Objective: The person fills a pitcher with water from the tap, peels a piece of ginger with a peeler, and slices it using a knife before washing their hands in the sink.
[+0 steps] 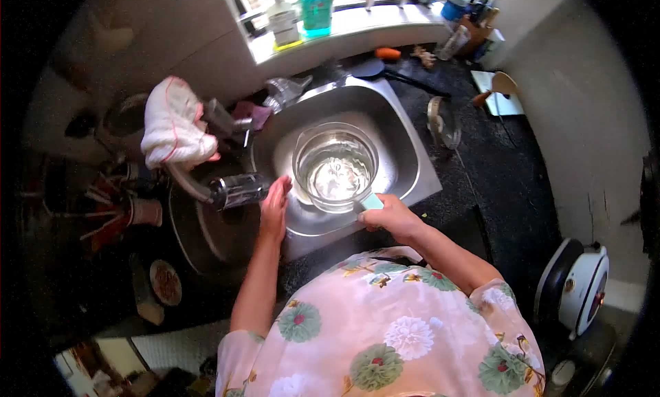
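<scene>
A clear, round glass pot (300, 185) with a pale green handle (372, 202) is over the steel sink basin (405, 164); what looks like clear water shines inside it. My right hand (390, 217) is closed around that handle. On the other side, my left hand (276, 203) has its fingers stretched out, between the pot and the dark, shiny faucet head (238, 190). Its fingertips come close to the pot's left side; whether they touch it I cannot tell. No running water shows at the faucet.
A white cloth (175, 125) with pink edging drapes over the faucet neck. A second basin (199, 225) lies left. Along the back are a black spatula (412, 82), a carrot (388, 53) and a glass lid (444, 123). A white electric cooker (581, 290) stands far right.
</scene>
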`<state>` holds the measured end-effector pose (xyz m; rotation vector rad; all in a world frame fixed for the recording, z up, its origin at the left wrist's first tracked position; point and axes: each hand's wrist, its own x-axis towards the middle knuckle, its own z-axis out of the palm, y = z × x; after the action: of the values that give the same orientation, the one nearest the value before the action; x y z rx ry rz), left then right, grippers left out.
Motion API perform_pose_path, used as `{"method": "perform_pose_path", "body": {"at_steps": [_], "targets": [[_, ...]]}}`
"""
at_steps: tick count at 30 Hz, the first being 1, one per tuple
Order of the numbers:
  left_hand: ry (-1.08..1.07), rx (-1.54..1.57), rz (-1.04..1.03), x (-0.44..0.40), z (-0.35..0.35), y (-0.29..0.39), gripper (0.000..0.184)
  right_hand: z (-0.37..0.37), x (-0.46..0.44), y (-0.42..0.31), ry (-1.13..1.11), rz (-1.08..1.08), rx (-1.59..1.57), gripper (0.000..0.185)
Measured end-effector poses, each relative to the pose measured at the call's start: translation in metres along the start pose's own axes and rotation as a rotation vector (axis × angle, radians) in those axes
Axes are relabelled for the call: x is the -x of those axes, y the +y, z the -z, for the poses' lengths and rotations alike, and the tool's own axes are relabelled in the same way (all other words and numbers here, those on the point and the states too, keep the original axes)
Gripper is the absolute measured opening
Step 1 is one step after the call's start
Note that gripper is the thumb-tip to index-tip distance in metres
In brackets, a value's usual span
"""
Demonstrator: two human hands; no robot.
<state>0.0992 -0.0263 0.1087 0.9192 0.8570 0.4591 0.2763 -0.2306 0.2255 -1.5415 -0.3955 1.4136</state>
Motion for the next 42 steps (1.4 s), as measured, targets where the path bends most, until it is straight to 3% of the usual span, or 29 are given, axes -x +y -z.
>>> {"method": "perform_pose_path", "body": {"at_steps": [3,5,7,12,15,19,24,32,35,36,42], "targets": [[-0.076,-0.367,-0.157,0.002,0.008,-0.023,0.036,0.014,0.023,-0.006,0.084,0.04,-0.095,0.021],[-0.149,-0.438,-0.201,0.006,0.004,-0.03,0.033,0.029,0.04,-0.015,0.141,0.051,-0.143,0.02],[-0.125,-0.706,-0.419,-0.003,0.009,-0.043,0.027,0.038,0.064,-0.032,0.189,0.088,-0.192,0.02],[-0.106,-0.814,-0.512,0.005,0.002,-0.047,0.025,0.082,0.127,-0.051,0.263,0.202,-0.245,0.034],[-0.091,-0.805,-0.563,0.01,-0.006,-0.051,0.024,0.119,0.155,-0.061,0.352,0.209,-0.259,0.035],[-0.006,-1.033,-0.655,0.025,-0.025,-0.046,0.021,0.18,0.183,-0.066,0.461,0.229,-0.27,0.033],[0.143,-1.107,-0.628,0.024,-0.037,-0.049,0.022,0.267,0.197,-0.065,0.571,0.294,-0.35,0.022],[0.225,-1.21,-0.563,0.014,-0.033,-0.056,0.022,0.405,0.179,-0.067,0.797,0.264,-0.271,0.021],[0.223,-1.011,-0.535,-0.004,-0.006,-0.069,0.022,0.445,0.159,-0.064,0.838,0.276,-0.301,0.02],[0.228,-0.926,-0.45,-0.004,-0.011,-0.061,0.024,0.456,0.153,-0.064,0.844,0.278,-0.329,0.019],[0.331,-0.829,-0.447,-0.007,-0.06,-0.018,0.027,0.501,0.117,-0.064,0.771,0.298,-0.417,0.018]]}}
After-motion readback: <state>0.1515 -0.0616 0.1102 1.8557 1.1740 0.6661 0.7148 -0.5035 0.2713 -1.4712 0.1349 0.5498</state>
